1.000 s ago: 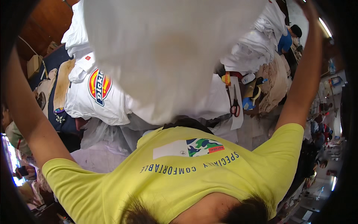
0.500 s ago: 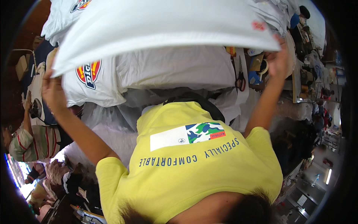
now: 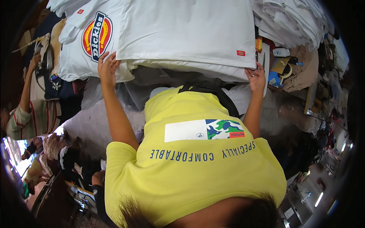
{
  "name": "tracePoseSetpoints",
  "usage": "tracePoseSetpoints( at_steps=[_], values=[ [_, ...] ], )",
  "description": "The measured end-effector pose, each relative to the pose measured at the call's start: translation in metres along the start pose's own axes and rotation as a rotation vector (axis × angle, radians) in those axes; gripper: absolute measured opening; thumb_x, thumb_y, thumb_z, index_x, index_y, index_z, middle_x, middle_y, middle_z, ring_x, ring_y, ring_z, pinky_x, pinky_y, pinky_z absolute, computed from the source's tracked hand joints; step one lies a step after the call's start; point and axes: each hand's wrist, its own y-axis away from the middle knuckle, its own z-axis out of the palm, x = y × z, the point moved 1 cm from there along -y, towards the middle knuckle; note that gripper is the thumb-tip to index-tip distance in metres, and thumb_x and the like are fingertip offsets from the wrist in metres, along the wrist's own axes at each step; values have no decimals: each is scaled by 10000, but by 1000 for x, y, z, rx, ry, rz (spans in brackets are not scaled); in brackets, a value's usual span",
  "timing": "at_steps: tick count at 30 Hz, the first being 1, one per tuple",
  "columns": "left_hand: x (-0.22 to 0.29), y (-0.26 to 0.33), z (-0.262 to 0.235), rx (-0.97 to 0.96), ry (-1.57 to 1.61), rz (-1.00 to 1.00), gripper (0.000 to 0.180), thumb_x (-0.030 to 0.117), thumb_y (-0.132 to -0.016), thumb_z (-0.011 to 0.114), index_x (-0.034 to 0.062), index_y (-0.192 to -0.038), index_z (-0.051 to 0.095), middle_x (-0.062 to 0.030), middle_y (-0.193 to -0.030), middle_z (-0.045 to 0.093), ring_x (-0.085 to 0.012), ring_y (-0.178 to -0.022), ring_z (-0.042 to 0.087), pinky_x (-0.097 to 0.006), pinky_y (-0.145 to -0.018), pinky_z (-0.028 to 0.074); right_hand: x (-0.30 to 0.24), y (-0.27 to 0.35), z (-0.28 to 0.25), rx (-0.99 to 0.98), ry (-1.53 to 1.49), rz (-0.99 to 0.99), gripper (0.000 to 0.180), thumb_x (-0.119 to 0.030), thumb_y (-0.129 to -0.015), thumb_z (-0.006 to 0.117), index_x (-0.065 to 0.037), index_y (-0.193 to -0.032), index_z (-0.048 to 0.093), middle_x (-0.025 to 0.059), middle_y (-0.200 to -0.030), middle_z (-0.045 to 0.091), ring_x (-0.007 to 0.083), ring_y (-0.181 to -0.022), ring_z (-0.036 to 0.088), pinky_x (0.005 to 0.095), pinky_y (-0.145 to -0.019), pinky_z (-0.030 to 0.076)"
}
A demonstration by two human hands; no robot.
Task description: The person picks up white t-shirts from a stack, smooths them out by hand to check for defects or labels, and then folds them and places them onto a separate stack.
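A white T-shirt point(image 3: 186, 32) with a small red label near its hem corner lies flat on a stack of white cloth. My left hand point(image 3: 108, 72) is at the hem's left corner, fingers apart and pointing up, beside a printed shirt point(image 3: 72, 62) with a red, yellow and dark blue logo. At the hem's right corner is my right hand point(image 3: 256, 79), a ring on one finger; its fingers are spread and touch the edge. Neither hand visibly grips the cloth.
On the right are a heap of white garments point(image 3: 291, 22), a roll of tape point(image 3: 286, 72), and beige cloth point(image 3: 304, 70). Scissors seen earlier are mostly covered. At the far left a person in a striped top point(image 3: 34, 117) holds an iron point(image 3: 48, 59).
The white T-shirt has come down from mid-air and now lies flat on the stack. Both hands have moved inward, and their fingers have loosened from its corners.
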Motion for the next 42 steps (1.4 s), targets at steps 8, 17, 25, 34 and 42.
tracePoseSetpoints(
  at_steps=[8, 17, 25, 34, 42],
  values=[
    [-17, -7, -9, 62, -34, 1, 524, -73, -740, 647, 31, -1191, 399, -114, -1035, 531, -162, -891, 562, -252, -789, 499, 9, -12, 7, 204, 348, -68, 479, -38, -778, 659, -39, -1179, 397, 100, -904, 583, 157, -698, 590, 291, -648, 534],
    [-22, -7, -17, 25, 73, 0, 543, -110, -748, 613, 37, -1216, 381, -125, -1063, 524, -169, -892, 566, -276, -802, 510, 13, -14, -4, 176, 249, -59, 508, 20, -772, 643, -40, -1199, 375, 95, -879, 588, 137, -705, 583, 280, -686, 534],
    [-27, -13, -22, 28, 67, 13, 561, -113, -744, 615, 41, -1226, 373, -141, -1082, 537, -178, -894, 577, -281, -819, 507, 14, -13, -9, 151, 244, -73, 517, 28, -763, 644, -49, -1206, 388, 104, -949, 576, 147, -761, 587, 286, -685, 533],
    [-32, -15, -28, -7, 31, 40, 557, -94, -766, 601, 41, -1250, 362, -148, -1132, 510, -178, -952, 557, -284, -862, 484, 16, -9, -4, 113, 248, -113, 621, 97, -702, 664, -39, -1219, 348, 141, -1043, 567, 181, -854, 594, 261, -687, 537],
    [-36, -20, -40, -23, -1, 34, 538, -99, -793, 570, 47, -1262, 353, -149, -1164, 480, -171, -1004, 526, -281, -899, 454, 18, -7, 1, 110, 230, -128, 625, 104, -711, 649, -32, -1231, 331, 135, -1021, 570, 162, -808, 593, 261, -706, 532]
  ],
)
